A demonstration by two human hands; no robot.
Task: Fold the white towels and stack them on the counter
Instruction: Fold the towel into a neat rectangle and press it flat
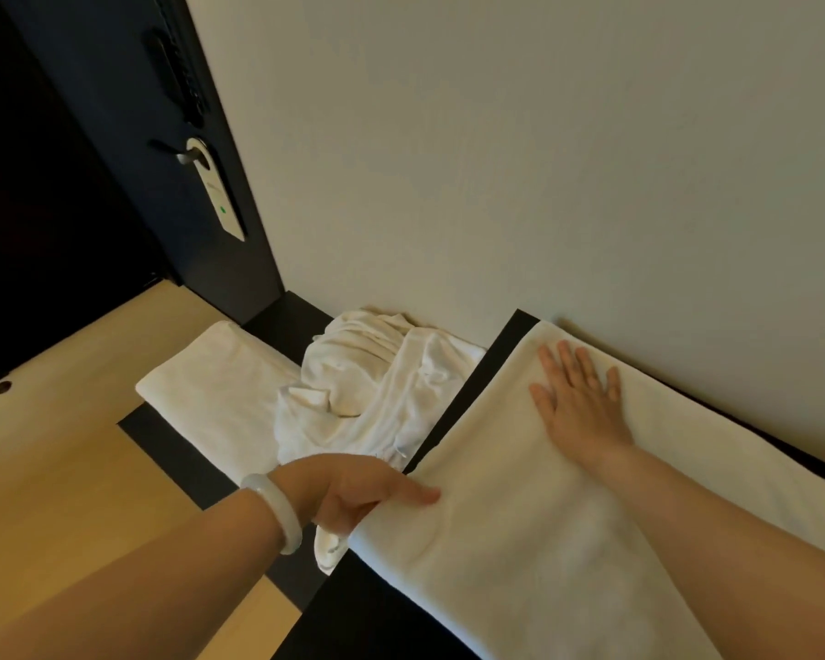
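Both grips work the long white terry towel (544,516) spread flat on the black desk (382,612) along the wall. My left grip (367,493) pinches its left edge; my right grip (579,397) presses it, fingers straight.

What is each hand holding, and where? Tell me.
The left hand pinches the spread towel at its left edge; right hand holds nothing, resting flat on it.

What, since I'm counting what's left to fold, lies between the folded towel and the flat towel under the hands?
A crumpled pile of white towels, then a strip of dark counter beside the flat towel, as the head view shows.
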